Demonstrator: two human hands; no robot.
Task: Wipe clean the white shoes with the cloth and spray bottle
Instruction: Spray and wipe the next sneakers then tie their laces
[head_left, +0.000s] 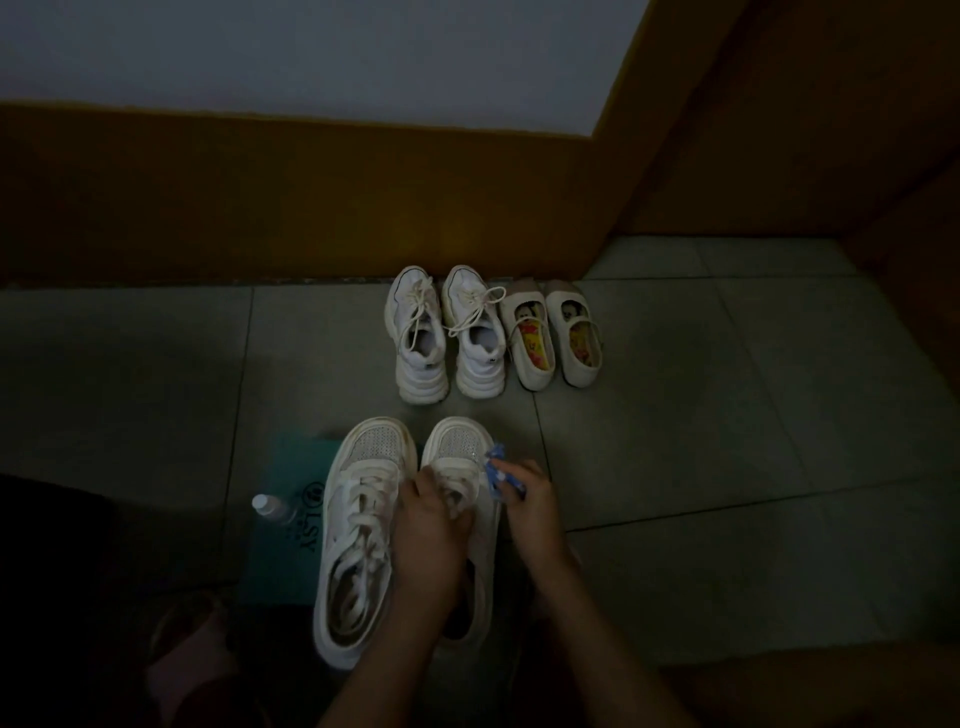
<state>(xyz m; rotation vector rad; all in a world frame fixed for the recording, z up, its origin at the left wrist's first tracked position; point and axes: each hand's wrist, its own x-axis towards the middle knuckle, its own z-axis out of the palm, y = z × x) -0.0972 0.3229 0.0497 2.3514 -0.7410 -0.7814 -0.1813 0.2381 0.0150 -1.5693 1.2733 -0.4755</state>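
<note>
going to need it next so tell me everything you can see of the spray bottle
The spray bottle is small and looks like clear plastic with a pale rounded cap. Seen from above, it seems to stand upright on the teal sheet printed LSY, left of the nearest white sneaker, apart from it. Dim light hides its fill level.

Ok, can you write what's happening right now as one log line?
step: wipe | left hand: holds shoe | right hand: cloth on shoe side | spray bottle: standing, untouched

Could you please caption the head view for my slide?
Left hand grips a white sneaker while the right hand holds a blue cloth against its side.
</note>
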